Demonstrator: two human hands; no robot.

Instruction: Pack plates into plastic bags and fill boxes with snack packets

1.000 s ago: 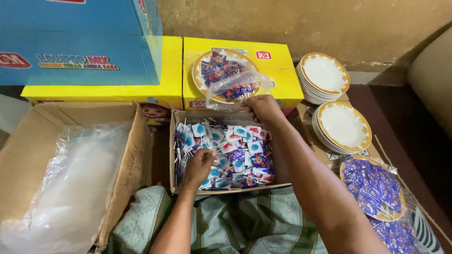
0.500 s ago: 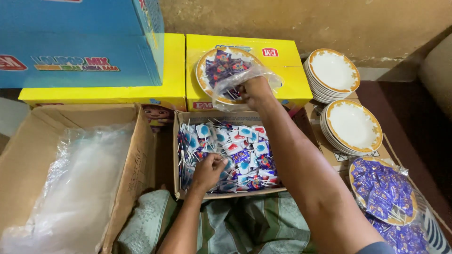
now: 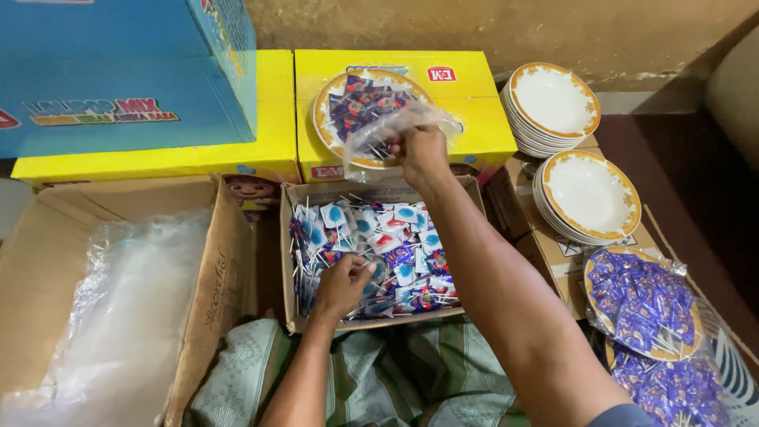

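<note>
Big blue carton [image 3: 118,71] sits top left on a yellow box [image 3: 158,150]; a second yellow box [image 3: 474,103] is beside it, to the right. Below left, a large open cardboard box [image 3: 229,261] holds clear plastic bags [image 3: 126,316].

Centre: smaller open cardboard box [image 3: 286,261] full of wrapped lollipops [image 3: 395,237], sticks pointing all ways. It's hemmed in: yellow boxes at the back, big box just to the left w/ a narrow gap, green striped cloth [image 3: 411,372] along the front edge, another carton [image 3: 553,261] to the right.

On the second yellow box lies a gold-rimmed plate [image 3: 328,99] piled w/ purple-wrapped lollipops, partly inside a clear plastic bag [image 3: 395,126]. Right hand [image 3: 423,150] is at the plate's near-right rim, fingers closed on the bag's plastic; arm stretches across the lollipop box's right side.

Left hand [image 3: 340,285] is down in the lollipop box near its front edge, fingers curled shut around some lollipops, touching the pile.

Right side: two stacks of empty white plates [image 3: 553,99], [image 3: 589,194], gold rims, one behind the other. Nearer, bottom right, a bagged plate of purple lollipops [image 3: 640,304], more bagged ones under it. Open floor only at the far right, dark red strip [image 3: 696,182] by the wall.
</note>
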